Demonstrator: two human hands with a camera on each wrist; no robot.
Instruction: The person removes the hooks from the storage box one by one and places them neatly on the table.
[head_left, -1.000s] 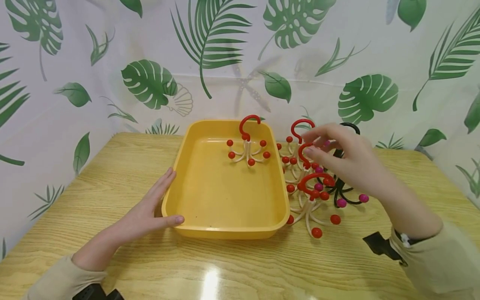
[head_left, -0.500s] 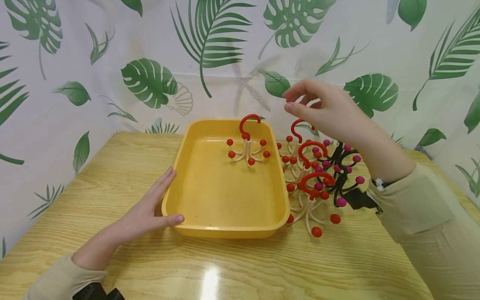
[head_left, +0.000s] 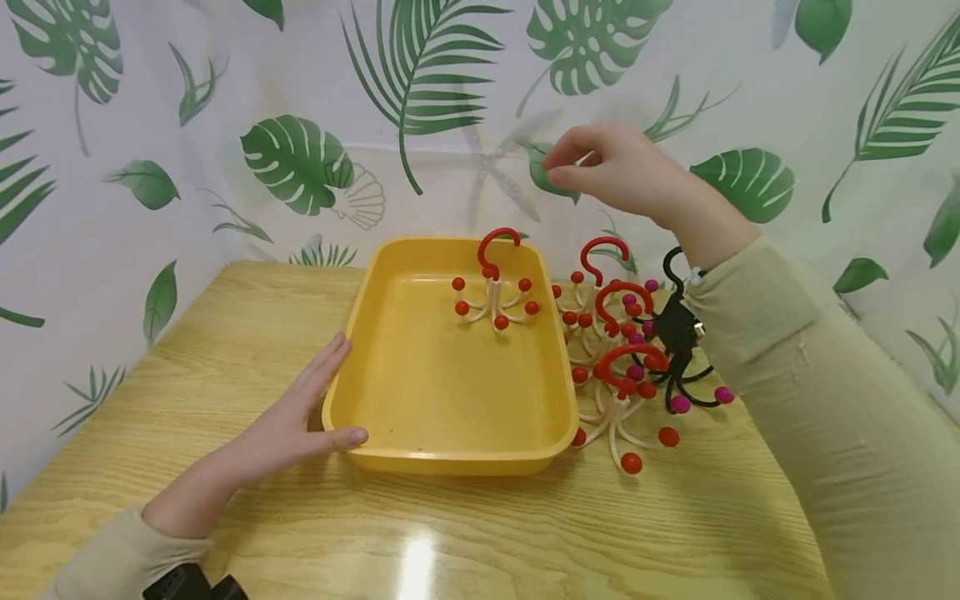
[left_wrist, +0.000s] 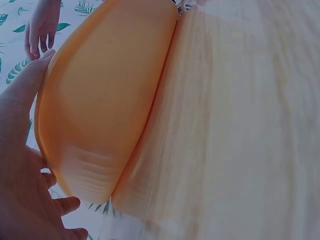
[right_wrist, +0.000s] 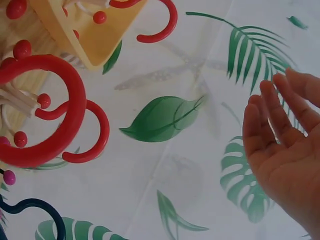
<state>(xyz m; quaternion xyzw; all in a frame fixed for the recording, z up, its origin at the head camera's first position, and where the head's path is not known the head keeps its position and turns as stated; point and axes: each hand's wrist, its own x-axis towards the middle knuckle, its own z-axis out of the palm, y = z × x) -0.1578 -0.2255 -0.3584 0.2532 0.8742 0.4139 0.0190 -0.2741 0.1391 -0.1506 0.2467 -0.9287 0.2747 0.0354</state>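
My left hand (head_left: 292, 421) lies against the near left corner of the yellow tray (head_left: 450, 392), thumb over the rim and fingers extended along the outer side. In the left wrist view its thumb (left_wrist: 35, 75) touches the tray edge. One hanger hook with a red hook and white ball-tipped arms (head_left: 493, 293) stands toward the tray's back right. My right hand (head_left: 611, 167) is raised above and behind the other hangers, its fingers loosely bent and holding nothing, as the right wrist view also shows.
Right of the tray, several red-and-white hangers (head_left: 617, 408) cluster together. Beside them are black hangers with pink ball tips (head_left: 680, 404), partly covered by the right sleeve (head_left: 780, 333) and its black wrist device. A leaf-patterned cloth (head_left: 420, 200) rises behind the wooden table (head_left: 300, 533).
My right hand has risen from among the hangers on the right, moving up and leftward with nothing in it. The left hand, the tray and the hanger in it have stayed put.
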